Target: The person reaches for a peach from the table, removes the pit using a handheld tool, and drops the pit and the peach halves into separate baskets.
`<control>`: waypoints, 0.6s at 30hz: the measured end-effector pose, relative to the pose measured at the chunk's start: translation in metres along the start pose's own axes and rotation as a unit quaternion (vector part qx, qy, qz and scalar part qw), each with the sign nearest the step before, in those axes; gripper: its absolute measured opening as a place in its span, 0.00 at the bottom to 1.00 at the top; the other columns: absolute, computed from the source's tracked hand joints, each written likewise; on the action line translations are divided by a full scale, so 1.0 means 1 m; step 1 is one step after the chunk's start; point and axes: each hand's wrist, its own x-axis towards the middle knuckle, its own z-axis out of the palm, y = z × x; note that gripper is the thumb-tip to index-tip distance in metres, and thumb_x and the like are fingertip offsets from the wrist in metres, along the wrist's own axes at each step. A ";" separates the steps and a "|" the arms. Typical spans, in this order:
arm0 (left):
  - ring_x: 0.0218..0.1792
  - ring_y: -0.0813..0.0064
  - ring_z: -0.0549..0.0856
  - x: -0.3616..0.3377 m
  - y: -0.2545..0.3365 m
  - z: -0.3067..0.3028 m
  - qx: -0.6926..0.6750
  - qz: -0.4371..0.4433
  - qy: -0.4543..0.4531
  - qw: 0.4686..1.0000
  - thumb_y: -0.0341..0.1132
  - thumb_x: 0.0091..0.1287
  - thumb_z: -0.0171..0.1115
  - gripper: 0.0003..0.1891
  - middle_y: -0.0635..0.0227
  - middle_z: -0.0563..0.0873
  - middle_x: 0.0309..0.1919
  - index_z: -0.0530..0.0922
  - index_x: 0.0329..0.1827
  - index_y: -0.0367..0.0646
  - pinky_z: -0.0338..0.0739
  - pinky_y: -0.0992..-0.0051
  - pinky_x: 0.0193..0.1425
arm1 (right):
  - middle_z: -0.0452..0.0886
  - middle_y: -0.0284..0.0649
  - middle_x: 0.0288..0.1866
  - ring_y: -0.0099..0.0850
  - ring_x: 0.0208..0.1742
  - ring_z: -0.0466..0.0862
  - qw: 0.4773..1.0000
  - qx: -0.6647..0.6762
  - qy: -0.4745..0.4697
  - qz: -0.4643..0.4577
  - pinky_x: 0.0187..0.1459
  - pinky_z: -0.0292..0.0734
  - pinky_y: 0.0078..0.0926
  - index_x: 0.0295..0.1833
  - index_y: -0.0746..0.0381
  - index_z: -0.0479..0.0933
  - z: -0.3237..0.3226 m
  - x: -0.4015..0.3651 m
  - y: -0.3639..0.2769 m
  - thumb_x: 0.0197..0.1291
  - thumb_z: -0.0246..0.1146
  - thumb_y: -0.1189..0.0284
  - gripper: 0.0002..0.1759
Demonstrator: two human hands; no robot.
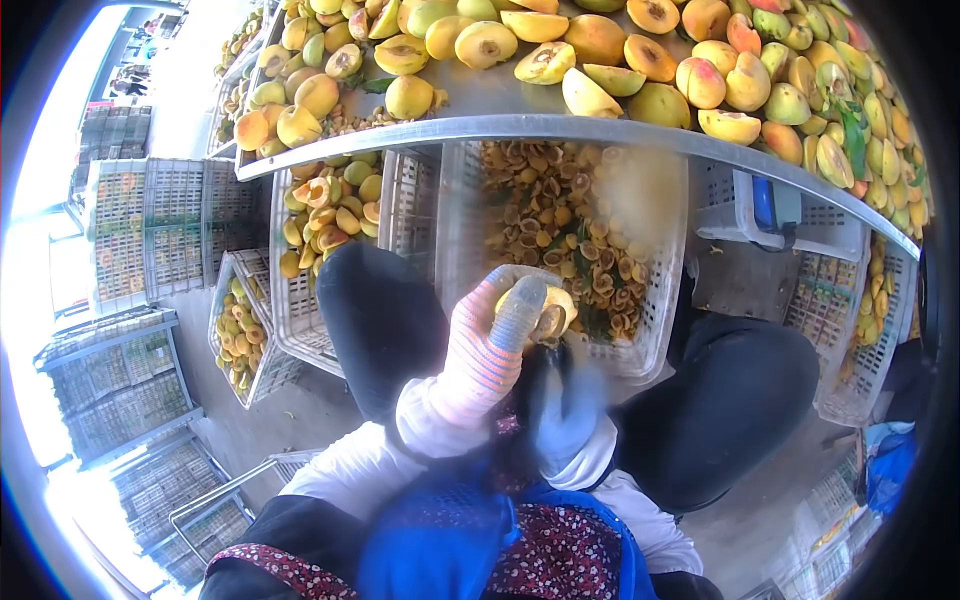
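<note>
My left hand (488,335), in a striped work glove with grey-blue fingertips, is closed around a cut peach half (562,300). A brown pit or hollow shows on the side facing my right hand. Close below that fruit, my right hand (572,415) is gloved, bluish and blurred by motion. Its fingers look wrapped round a dark, narrow object (560,365), too smeared to name. Both hands are above my lap, near a white crate (655,310) of brown pits and scraps (560,215) that stands under the table edge.
The metal table (470,100) carries many whole and halved peaches (600,40). Under its rim (560,125) stands another crate with peach halves (335,215). A smaller crate (245,330) is at left. Stacked crates (150,230) line the left side. A white basket (830,230) holds something blue.
</note>
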 end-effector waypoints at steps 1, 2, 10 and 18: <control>0.31 0.86 0.76 0.000 0.000 -0.001 0.018 -0.002 -0.005 1.000 0.38 0.70 0.57 0.12 0.68 0.82 0.32 0.78 0.42 0.36 0.72 0.83 0.37 | 0.79 0.51 0.34 0.48 0.33 0.81 1.000 -0.007 -0.002 -0.005 0.34 0.73 0.37 0.55 0.69 0.68 -0.001 0.002 -0.002 0.66 0.52 0.63 0.21; 0.31 0.86 0.76 0.001 0.003 -0.002 0.037 -0.005 -0.009 0.999 0.39 0.70 0.57 0.13 0.69 0.82 0.31 0.78 0.42 0.36 0.72 0.84 0.37 | 0.79 0.52 0.34 0.48 0.32 0.81 1.000 -0.014 -0.005 -0.010 0.34 0.73 0.37 0.55 0.69 0.68 -0.003 0.004 -0.004 0.66 0.52 0.63 0.21; 0.34 0.82 0.80 0.011 0.004 -0.011 0.151 -0.033 -0.041 0.987 0.39 0.70 0.56 0.13 0.68 0.83 0.33 0.79 0.43 0.36 0.74 0.82 0.41 | 0.78 0.51 0.30 0.46 0.28 0.79 0.999 -0.021 -0.028 0.029 0.31 0.71 0.35 0.52 0.69 0.70 -0.003 0.000 -0.001 0.65 0.52 0.65 0.18; 0.29 0.86 0.76 0.017 -0.004 -0.015 0.212 -0.003 -0.054 0.976 0.42 0.69 0.58 0.15 0.71 0.81 0.26 0.79 0.39 0.37 0.72 0.82 0.35 | 0.78 0.52 0.30 0.45 0.28 0.79 0.997 -0.033 -0.041 0.047 0.31 0.72 0.35 0.52 0.68 0.70 -0.006 -0.002 0.005 0.65 0.54 0.66 0.18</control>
